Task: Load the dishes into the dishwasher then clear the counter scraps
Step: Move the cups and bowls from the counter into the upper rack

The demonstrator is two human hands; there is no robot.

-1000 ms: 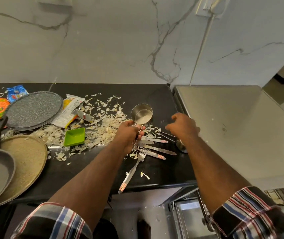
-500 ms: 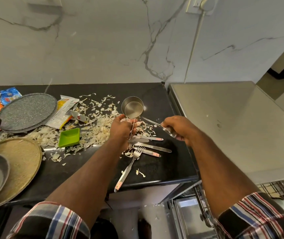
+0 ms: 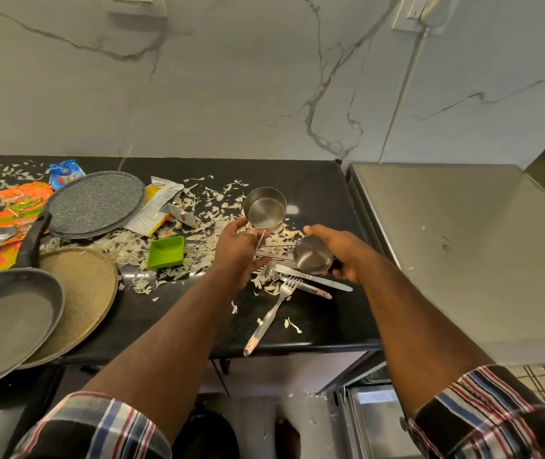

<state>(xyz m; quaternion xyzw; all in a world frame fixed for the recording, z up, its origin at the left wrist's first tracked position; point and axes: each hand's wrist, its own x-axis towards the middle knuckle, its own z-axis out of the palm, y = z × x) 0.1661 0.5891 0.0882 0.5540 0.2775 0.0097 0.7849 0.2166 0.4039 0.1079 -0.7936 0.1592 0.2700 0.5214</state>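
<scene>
Marble-veined wall (image 3: pixel 231 94) stood behind the black counter, two wall sockets (image 3: pixel 137 3) sat at the upper edge, a white cable (image 3: pixel 400 104) ran down from the right one, a steel-topped unit (image 3: pixel 479 243) adjoined the counter's right end.

Bare forearms, plaid sleeves (image 3: pixel 496 412) rolled back, black with red, white and blue stripes
</scene>
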